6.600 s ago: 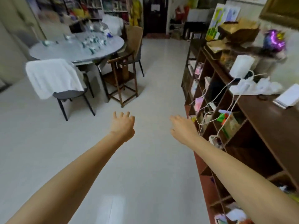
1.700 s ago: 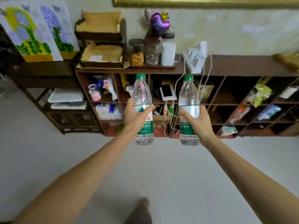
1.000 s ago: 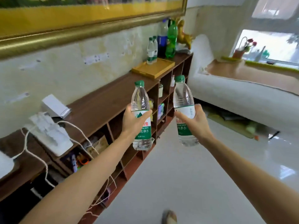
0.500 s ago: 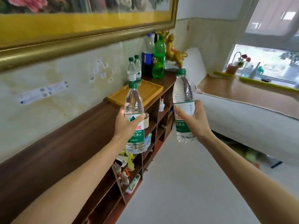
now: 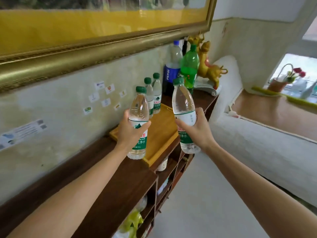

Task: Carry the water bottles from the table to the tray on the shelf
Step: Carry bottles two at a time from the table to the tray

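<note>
The left hand (image 5: pixel 131 131) is gripping one water bottle (image 5: pixel 138 123) around its label, holding it upright above the near end of the wooden tray (image 5: pixel 163 134). The right hand (image 5: pixel 197 129) is clasping a second bottle (image 5: pixel 184 110) — it is leaning slightly, just off the tray's outer edge. Two more water bottles (image 5: pixel 154 95) are standing at the tray's far end, on the shelf (image 5: pixel 120 184) — soda bottles (image 5: pixel 181 66) beyond the tray.

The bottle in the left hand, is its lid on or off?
On. The water bottle in the left hand has its green cap sitting on the neck, and it is held upright.
</note>
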